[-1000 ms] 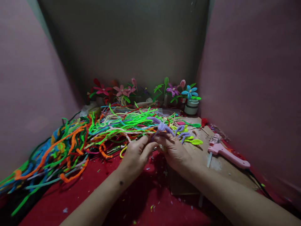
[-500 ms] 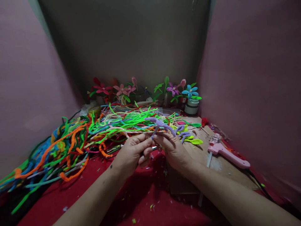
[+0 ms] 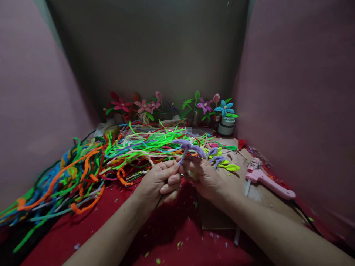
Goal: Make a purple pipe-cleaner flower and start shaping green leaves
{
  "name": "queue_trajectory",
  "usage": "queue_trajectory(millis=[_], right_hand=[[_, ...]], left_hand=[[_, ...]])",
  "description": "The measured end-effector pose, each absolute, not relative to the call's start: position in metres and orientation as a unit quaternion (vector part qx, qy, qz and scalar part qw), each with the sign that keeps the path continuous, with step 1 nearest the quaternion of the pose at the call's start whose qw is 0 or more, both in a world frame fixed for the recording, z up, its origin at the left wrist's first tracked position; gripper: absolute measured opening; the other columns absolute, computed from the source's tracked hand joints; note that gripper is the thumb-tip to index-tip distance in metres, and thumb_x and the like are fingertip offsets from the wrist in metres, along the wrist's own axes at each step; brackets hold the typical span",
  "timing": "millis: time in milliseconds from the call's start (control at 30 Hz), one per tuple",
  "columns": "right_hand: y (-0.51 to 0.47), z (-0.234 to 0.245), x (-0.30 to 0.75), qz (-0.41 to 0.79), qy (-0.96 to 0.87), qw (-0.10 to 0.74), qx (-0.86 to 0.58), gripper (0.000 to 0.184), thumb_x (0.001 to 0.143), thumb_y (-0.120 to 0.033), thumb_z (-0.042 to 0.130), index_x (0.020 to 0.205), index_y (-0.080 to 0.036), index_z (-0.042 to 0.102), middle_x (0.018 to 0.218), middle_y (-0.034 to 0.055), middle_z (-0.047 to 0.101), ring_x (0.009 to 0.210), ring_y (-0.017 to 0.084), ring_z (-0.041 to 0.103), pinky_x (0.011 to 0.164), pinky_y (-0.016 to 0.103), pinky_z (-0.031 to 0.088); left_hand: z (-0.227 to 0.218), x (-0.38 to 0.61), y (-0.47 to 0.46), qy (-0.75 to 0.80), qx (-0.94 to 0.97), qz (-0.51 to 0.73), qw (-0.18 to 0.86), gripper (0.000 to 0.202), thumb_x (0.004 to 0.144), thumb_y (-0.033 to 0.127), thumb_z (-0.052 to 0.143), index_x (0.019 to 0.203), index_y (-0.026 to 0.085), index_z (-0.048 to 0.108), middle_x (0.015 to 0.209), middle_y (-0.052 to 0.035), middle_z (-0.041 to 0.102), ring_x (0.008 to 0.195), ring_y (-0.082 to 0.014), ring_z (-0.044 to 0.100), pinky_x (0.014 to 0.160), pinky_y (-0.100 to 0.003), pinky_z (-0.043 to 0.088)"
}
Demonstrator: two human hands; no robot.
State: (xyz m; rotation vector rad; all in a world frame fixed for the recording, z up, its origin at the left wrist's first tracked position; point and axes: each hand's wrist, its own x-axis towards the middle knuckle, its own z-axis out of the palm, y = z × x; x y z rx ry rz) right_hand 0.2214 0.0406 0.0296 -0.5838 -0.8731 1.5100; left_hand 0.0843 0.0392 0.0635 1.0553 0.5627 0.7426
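A lavender pipe-cleaner flower [image 3: 197,149] stands tilted above my hands, its petals spread and its short stem running down between my fingers. My left hand [image 3: 163,181] pinches the base of that stem with thumb and forefinger, the other fingers curled; a thin dark stem end shows below it. From the other side, my right hand [image 3: 206,179] has its thumb and fingers closed on the stem under the petals. Something pale yellowish shows beneath the right fingers, its kind unclear. Looped lavender petals [image 3: 217,159] and yellow pipe-cleaner pieces [image 3: 231,167] lie just beyond the right hand.
A heap of colourful pipe cleaners [image 3: 155,142] spreads across the left and middle. On a brown board [image 3: 266,207] at right rests a pink glue gun [image 3: 270,181]. Finished flowers stand at the back, one in a pale jar [image 3: 226,126]. Scraps dot the red cloth [image 3: 166,236].
The lavender flower has turned slightly, its stem now more plainly visible. My left fingers have curled in closer, and the pale yellowish thing has come into view under my right hand.
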Motion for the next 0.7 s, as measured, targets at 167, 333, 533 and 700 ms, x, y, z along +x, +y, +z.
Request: queue_trajectory(millis=[167, 333, 533, 700], right_hand=[[0.04, 0.029, 0.218, 0.624, -0.355, 0.652, -0.244, 0.012, 0.064, -0.019, 0.071, 0.076, -0.019, 0.07, 0.072, 0.0, 0.068, 0.06, 0.012, 0.054, 0.058, 0.026, 0.042], [0.033, 0.034, 0.214, 0.581, -0.388, 0.666, -0.261, 0.018, 0.066, -0.021, 0.072, 0.083, -0.022, 0.07, 0.081, -0.0005, 0.07, 0.074, 0.016, 0.059, 0.071, 0.029, 0.045], [0.029, 0.039, 0.216, 0.566, -0.462, 0.626, -0.273, 0.016, 0.073, -0.029, 0.067, 0.088, -0.025, 0.07, 0.083, 0.0005, 0.068, 0.08, 0.019, 0.058, 0.075, 0.032, 0.044], [0.031, 0.042, 0.221, 0.589, -0.449, 0.616, -0.269, 0.008, 0.072, -0.028, 0.068, 0.075, -0.021, 0.069, 0.065, -0.0018, 0.06, 0.06, 0.013, 0.05, 0.061, 0.027, 0.04]], left_hand=[[0.057, 0.089, 0.035, 0.442, 0.725, 0.396, 0.349, 0.019, 0.082, 0.032, 0.052, 0.071, 0.018, 0.053, 0.054, 0.0032, 0.047, 0.043, -0.0079, 0.039, 0.044, -0.02, 0.028], [0.043, 0.086, 0.038, 0.415, 0.814, 0.393, 0.105, 0.014, 0.083, 0.019, 0.047, 0.073, 0.019, 0.057, 0.059, 0.0014, 0.048, 0.052, -0.0104, 0.042, 0.053, -0.022, 0.029], [0.059, 0.089, 0.033, 0.437, 0.723, 0.427, 0.322, 0.017, 0.084, 0.028, 0.05, 0.072, 0.019, 0.059, 0.05, 0.0051, 0.041, 0.044, -0.0077, 0.035, 0.045, -0.019, 0.027], [0.07, 0.091, 0.032, 0.386, 0.581, 0.402, 0.593, 0.021, 0.08, 0.037, 0.057, 0.074, 0.016, 0.057, 0.045, 0.0084, 0.037, 0.033, -0.0031, 0.027, 0.033, -0.016, 0.02]])
